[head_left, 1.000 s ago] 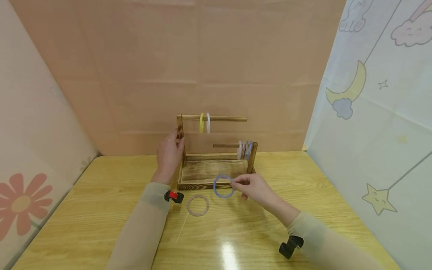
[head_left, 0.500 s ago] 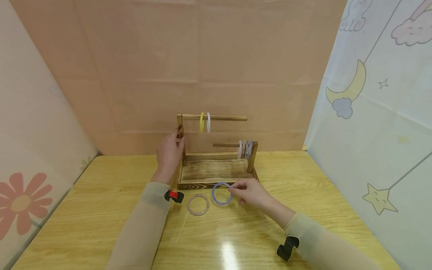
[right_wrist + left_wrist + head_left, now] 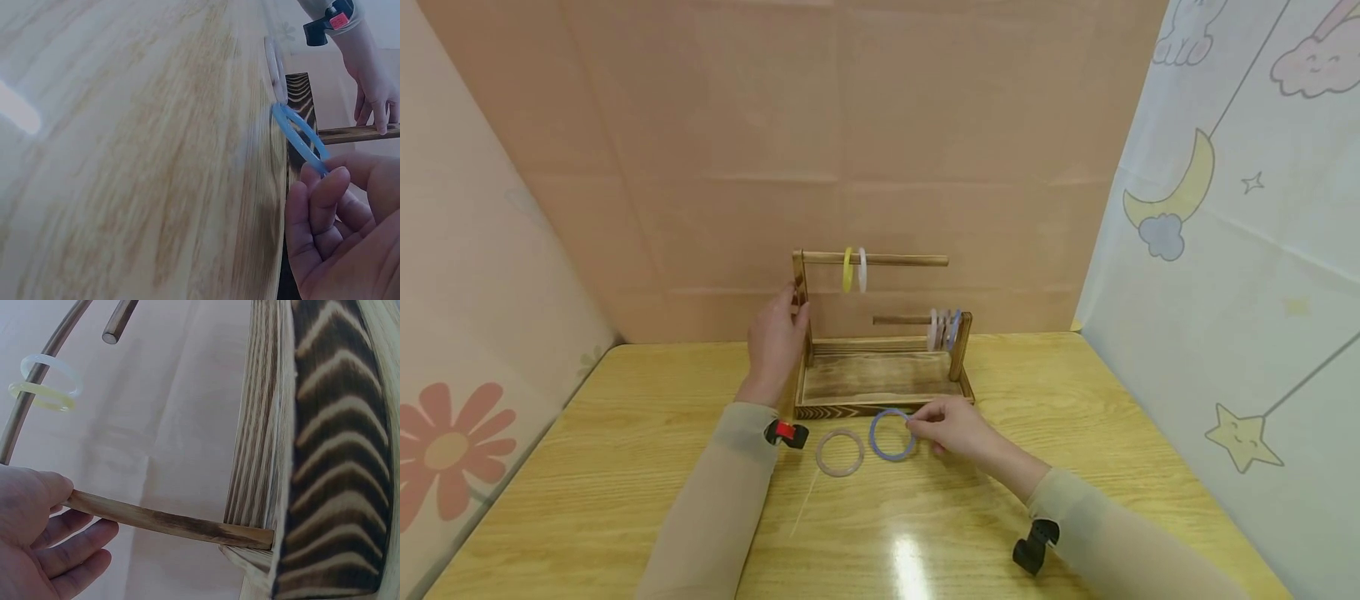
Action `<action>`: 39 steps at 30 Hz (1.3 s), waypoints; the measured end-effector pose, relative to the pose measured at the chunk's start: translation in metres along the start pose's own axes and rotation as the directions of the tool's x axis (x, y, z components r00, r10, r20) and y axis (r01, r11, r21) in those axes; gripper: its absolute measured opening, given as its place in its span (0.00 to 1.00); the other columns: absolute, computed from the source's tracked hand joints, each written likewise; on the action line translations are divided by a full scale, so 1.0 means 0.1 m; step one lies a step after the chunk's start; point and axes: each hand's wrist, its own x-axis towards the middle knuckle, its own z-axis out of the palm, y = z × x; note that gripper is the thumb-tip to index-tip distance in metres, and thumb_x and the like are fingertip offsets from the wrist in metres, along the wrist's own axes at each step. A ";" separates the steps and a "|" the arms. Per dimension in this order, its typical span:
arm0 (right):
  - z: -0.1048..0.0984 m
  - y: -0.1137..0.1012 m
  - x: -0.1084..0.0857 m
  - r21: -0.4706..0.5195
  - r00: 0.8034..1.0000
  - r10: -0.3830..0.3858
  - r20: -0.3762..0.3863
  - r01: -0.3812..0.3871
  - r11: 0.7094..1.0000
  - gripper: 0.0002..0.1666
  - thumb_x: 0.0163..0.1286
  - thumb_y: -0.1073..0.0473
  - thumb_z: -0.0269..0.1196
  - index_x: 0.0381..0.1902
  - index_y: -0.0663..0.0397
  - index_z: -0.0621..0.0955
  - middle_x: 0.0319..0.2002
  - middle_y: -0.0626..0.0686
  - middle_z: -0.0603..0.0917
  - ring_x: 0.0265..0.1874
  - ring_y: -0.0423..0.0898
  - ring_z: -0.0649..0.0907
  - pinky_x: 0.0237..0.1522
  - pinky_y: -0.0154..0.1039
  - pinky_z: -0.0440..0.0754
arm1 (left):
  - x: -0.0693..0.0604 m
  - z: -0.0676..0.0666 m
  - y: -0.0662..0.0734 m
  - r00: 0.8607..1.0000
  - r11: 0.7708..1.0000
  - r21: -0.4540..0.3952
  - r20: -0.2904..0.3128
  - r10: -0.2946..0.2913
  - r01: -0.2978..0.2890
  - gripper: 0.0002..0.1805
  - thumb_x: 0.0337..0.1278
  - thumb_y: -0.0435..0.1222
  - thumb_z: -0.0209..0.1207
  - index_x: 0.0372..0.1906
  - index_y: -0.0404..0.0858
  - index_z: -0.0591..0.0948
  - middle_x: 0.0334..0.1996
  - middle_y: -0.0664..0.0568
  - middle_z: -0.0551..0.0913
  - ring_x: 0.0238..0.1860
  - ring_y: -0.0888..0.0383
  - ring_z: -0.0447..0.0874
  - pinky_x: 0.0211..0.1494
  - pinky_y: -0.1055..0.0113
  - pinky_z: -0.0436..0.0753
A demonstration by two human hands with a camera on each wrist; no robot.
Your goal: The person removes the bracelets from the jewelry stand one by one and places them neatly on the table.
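Note:
My right hand [image 3: 957, 427] pinches a blue bangle [image 3: 872, 439] at its right side, between thumb and fingertips. In the right wrist view the blue bangle [image 3: 294, 139] is tilted, its far edge at or close to the tabletop. Just left of it a pinkish-brown bangle [image 3: 840, 475] lies flat on the table. My left hand [image 3: 772, 346] grips the tall left post of a wooden bangle rack [image 3: 880, 412], thumb on one side of the post [image 3: 169, 522] and fingers on the other.
A yellow bangle [image 3: 847, 271] and a white bangle [image 3: 862, 272] hang on the upper bar [image 3: 910, 260]. On the lower bar [image 3: 898, 320] several bangles [image 3: 942, 331] sit by the short right post. Cloth walls surround the wooden table [image 3: 1037, 400].
My right hand has lowered the blue bangle toward me, from in front of the rack's base edge to the table beside the pinkish-brown bangle. The left hand has stayed on the post.

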 end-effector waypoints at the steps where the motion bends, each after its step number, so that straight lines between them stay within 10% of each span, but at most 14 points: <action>1: 0.00 0.00 0.01 -0.002 1.000 -0.001 0.003 0.001 1.000 0.13 0.81 0.54 0.70 0.51 0.58 0.92 0.38 0.55 0.90 0.19 0.43 0.79 0.24 0.37 0.73 | 0.00 0.00 0.00 1.000 1.000 0.001 0.002 0.000 0.000 0.23 0.84 0.40 0.63 0.71 0.30 0.80 0.54 0.35 0.90 0.43 0.40 0.93 0.42 0.43 0.89; 39: -0.01 0.02 0.08 -0.044 0.991 0.013 0.131 -0.007 0.999 0.09 0.81 0.58 0.70 0.48 0.60 0.91 0.34 0.54 0.91 0.19 0.41 0.81 0.29 0.39 0.82 | 0.01 0.00 0.00 0.999 0.999 0.026 -0.021 0.025 -0.025 0.24 0.82 0.38 0.65 0.71 0.28 0.80 0.55 0.33 0.90 0.44 0.38 0.93 0.44 0.41 0.89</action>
